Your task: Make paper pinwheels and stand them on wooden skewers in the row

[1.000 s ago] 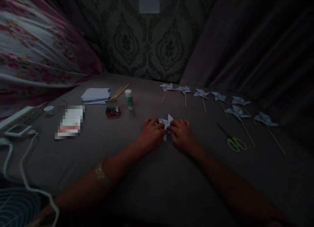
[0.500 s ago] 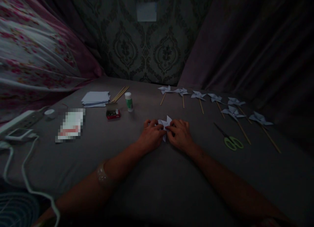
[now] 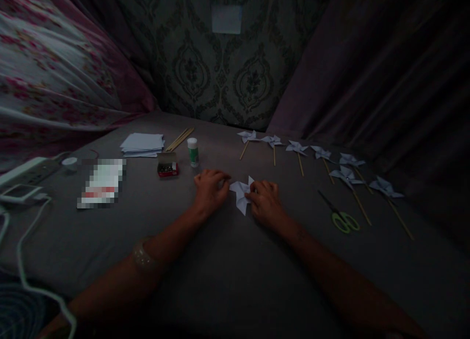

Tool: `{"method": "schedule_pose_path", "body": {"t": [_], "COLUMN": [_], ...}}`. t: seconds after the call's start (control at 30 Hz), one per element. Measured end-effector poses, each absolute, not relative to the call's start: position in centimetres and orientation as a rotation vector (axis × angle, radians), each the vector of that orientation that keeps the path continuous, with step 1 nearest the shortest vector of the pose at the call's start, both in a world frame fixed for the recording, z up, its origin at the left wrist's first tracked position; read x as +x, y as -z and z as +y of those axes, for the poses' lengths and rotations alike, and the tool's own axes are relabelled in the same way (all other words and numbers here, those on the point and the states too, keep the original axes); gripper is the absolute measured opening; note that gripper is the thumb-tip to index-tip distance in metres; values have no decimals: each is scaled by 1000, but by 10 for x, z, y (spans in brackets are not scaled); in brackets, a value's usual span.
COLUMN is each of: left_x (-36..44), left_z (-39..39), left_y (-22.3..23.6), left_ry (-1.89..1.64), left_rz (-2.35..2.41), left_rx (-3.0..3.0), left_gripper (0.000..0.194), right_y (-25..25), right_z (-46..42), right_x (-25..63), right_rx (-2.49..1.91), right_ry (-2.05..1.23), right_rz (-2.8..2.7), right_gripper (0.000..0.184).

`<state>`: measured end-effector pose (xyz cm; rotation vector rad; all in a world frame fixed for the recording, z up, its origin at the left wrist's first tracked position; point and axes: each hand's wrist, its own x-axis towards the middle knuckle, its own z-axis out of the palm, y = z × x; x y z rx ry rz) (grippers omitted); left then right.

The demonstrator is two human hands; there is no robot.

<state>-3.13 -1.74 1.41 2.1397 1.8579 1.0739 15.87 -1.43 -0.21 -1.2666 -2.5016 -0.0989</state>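
Note:
A folded white paper pinwheel [image 3: 240, 193] lies near the middle of the grey cloth, with no stick visible on it. The fingers of my right hand [image 3: 269, 202] pinch it from its right side, thumb near its centre. Just left of the pinwheel, my left hand [image 3: 211, 191] is clear of the paper, fingers stretched toward it and a gap between thumb and fingers. Beyond that hand stand a glue stick [image 3: 193, 152] with a white cap and a small open red box [image 3: 168, 169] of pins or tacks.
Several finished pinwheels on sticks [image 3: 296, 147] line the back right. Green-handled scissors [image 3: 344, 220] lie right of my right hand. At back left are a paper stack [image 3: 142, 144] and wooden sticks [image 3: 179, 139]. A power strip [image 3: 31, 175] with a white cable [image 3: 22, 260] occupies the left edge.
My left hand has let go of the pinwheel and moved left, uncovering more of the paper. My right hand still holds it. The view has shifted slightly.

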Motion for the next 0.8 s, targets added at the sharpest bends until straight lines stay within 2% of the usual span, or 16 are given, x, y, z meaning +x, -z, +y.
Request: {"method": "schedule_pose_path", "body": {"t": [0.17, 0.47, 0.8], "left_x": [-40, -33, -25], "left_z": [-11, -12, 1], "left_y": [-13, -7, -9], "left_ry": [-1114, -1081, -711], "left_rz": [1915, 1882, 1788], "left_rx": [1973, 1960, 2017], "left_gripper": [22, 20, 24], "right_y": [2, 0, -12], "right_z": [-3, 7, 16], "right_x": [162, 162, 160], "right_rx": [-1257, -1169, -1247], "right_ry": [53, 27, -144], "right_rz": [-2527, -2622, -2620], "right_gripper": [31, 26, 32]}}
